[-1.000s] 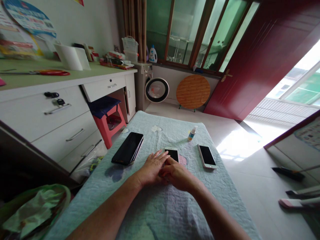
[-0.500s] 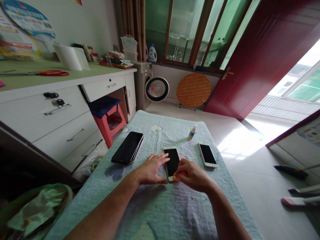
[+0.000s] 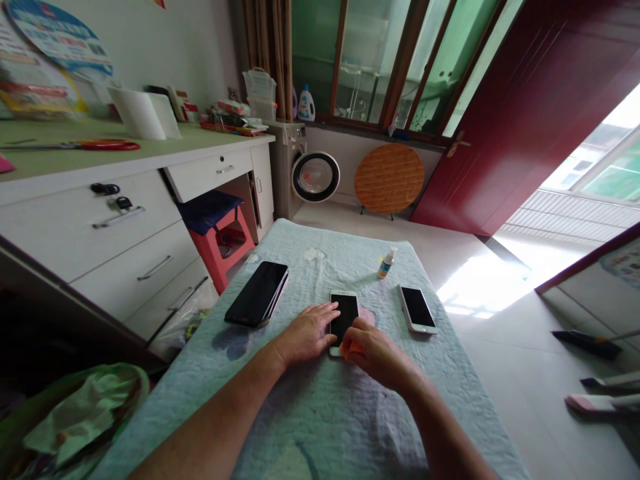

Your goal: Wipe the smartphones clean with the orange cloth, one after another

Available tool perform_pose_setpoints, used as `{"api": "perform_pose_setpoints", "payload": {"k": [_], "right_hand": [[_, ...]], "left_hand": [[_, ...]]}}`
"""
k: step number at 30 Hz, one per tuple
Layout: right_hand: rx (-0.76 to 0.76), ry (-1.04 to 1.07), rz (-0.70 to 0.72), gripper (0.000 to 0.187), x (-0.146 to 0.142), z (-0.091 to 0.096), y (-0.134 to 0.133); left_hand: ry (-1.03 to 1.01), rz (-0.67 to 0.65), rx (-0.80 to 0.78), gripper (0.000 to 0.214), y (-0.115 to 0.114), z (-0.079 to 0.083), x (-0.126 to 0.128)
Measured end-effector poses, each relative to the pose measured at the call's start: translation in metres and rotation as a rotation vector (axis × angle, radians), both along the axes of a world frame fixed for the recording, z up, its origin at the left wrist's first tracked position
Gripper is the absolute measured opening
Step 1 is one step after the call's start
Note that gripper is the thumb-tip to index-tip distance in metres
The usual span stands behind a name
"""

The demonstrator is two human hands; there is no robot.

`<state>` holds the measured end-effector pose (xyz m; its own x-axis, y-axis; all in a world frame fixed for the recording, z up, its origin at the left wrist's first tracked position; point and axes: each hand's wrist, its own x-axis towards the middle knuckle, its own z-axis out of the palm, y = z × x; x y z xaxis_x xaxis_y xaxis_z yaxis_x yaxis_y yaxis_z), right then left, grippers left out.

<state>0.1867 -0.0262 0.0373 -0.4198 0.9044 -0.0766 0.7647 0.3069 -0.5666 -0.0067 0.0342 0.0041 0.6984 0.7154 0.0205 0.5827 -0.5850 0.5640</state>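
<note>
Phone lies screen-up on the covered worktop; the left hand, thumb and fingers spread, should steady its edge while the right hand, its grip pinching orange cloth, presses lightly.

On the covered table, the middle phone lies with the left hand at its left edge and the right hand over its near right part. To the left lies the pile of devices, to the right the other phone. The small bottle stands farther back, between these two phones. The desk is left of the table, with the stool partly under it. Behind the table, the washing machine stands left of the round board.
</note>
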Motion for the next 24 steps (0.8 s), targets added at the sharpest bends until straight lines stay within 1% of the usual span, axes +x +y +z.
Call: {"api": "perform_pose_setpoints", "payload": {"k": [4, 8, 12, 15, 19, 21, 24], "right_hand": [[0.123, -0.058, -0.019, 0.006, -0.017, -0.009, -0.001], [0.197, -0.099, -0.013, 0.011, -0.031, -0.018, -0.003], [0.229, -0.070, 0.006, 0.014, -0.039, -0.020, -0.004], [0.193, -0.034, 0.029, 0.016, -0.035, -0.015, -0.005], [0.053, -0.065, 0.046, 0.015, -0.018, -0.002, -0.007], [0.008, -0.091, 0.033, 0.015, -0.009, 0.004, -0.007], [-0.017, -0.126, 0.006, 0.012, -0.002, 0.007, -0.007]], "left_hand": [[-0.009, 0.022, -0.041, 0.049, 0.003, 0.004, 0.000], [0.004, 0.014, -0.057, 0.050, 0.005, 0.007, 0.000], [-0.003, -0.004, -0.021, 0.048, 0.006, 0.005, -0.002], [-0.018, -0.010, -0.003, 0.047, 0.007, 0.001, -0.003], [-0.016, -0.014, -0.019, 0.050, 0.008, 0.000, -0.006], [-0.014, -0.046, -0.035, 0.054, 0.010, 0.000, -0.009], [-0.001, -0.112, -0.046, 0.062, 0.011, 0.001, -0.014]]}}
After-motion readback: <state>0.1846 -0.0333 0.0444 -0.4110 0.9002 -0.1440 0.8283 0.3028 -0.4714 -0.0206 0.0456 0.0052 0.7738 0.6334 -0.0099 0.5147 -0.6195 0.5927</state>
